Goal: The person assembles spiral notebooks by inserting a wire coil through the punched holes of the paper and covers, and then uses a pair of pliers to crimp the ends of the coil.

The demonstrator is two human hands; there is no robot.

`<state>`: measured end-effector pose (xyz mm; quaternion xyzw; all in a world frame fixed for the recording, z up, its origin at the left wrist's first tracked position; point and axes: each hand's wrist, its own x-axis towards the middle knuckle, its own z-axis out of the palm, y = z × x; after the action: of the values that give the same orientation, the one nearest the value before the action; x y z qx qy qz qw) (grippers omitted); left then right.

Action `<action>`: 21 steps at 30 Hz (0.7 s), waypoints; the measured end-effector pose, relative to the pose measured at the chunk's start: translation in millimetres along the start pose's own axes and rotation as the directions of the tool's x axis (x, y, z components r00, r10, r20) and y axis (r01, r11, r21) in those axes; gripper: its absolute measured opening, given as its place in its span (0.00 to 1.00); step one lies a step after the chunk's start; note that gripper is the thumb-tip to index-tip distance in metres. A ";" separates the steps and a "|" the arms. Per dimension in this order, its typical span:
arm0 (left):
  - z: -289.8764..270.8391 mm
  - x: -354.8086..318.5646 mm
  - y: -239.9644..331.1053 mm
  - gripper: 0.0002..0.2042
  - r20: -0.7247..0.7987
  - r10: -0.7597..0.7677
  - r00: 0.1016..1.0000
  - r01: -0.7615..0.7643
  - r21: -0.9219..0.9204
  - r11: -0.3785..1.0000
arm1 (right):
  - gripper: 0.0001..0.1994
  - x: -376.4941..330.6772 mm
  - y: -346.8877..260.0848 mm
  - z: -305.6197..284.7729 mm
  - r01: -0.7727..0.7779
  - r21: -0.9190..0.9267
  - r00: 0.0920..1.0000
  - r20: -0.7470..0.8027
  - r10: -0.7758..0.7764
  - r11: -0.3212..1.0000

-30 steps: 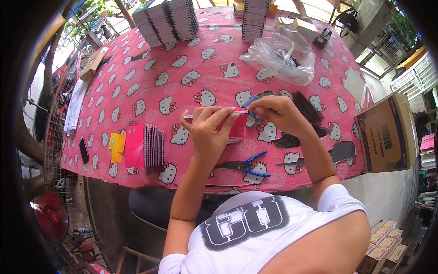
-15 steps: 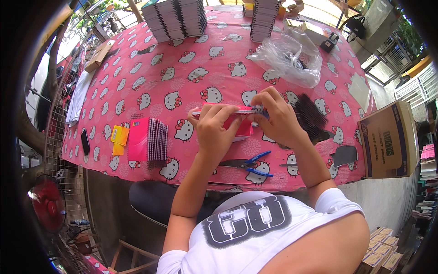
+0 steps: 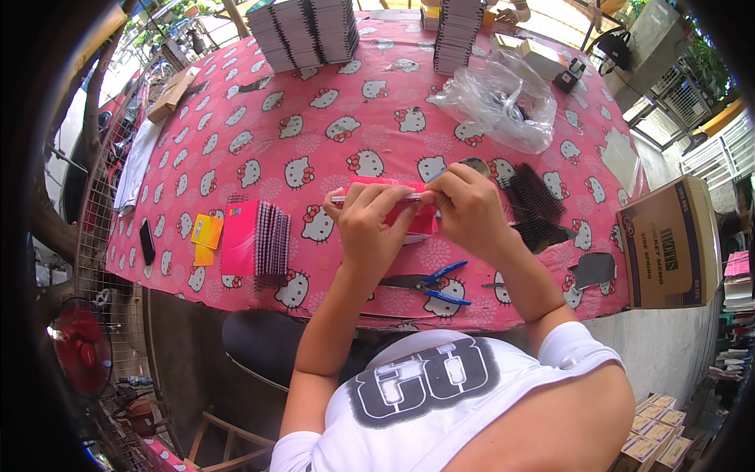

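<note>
- Pink-covered and thin, a small rectangular notebook [image 3: 415, 197] was held edge-up between my two hands, over a desk [image 3: 314, 157] spread with pink cloth printed with white cat heads.
- My left hand [image 3: 371, 214] was closed on its left part, fingers along the far side and thumb on the near side, the pale page edge showing beneath them.
- My right hand [image 3: 472, 206] was narrowed to a pinch at the notebook's right end. Whether the fingertips also held a piece of coil, I could not tell.
- More pink showed just above and below my fingers; I could not tell whether it was this notebook's cover or another one beneath.
- As I judged it, the step in hand was fine fingertip work at the right end of that long edge, with the left hand as the clamp.
- My next move seemed to call for a level, firm left grip and small, careful motions of the right fingertips, so the pages would not slip out of line.
- Blue-handled metal pliers [image 3: 446, 296] lay near me on the desk, handles spread, touched by neither hand.
- Beyond my right wrist sat a dark, bristly heap of what looked like black spiral coils [image 3: 535, 193].
- To my left stood a neat row of pink-covered spiral notebooks [image 3: 242, 236], with small yellow cards [image 3: 207, 231] just beside it.
</note>
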<state>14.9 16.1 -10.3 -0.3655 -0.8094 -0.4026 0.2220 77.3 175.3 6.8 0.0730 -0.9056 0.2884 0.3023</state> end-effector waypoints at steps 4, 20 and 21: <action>-1.2 3.3 0.1 0.09 0.008 0.033 0.999 -0.033 -0.013 0.999 | 0.07 20.8 92.9 -30.1 -0.232 0.162 0.970 0.109 0.216 0.959; 10.6 9.7 -7.7 0.16 -0.046 -0.001 0.999 -0.003 -0.085 0.996 | 0.23 18.9 140.6 -22.3 -0.066 0.719 0.986 0.152 -0.064 0.692; 9.8 10.6 -6.6 0.15 -0.054 0.007 0.999 -0.010 -0.071 0.997 | 0.26 26.5 138.4 -24.1 -0.030 0.803 0.958 0.192 -0.212 0.595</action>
<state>2.5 25.8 -12.2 -0.3657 -0.7867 -0.4398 0.2322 25.7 303.9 -28.1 0.2853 -0.7075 0.6340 0.1268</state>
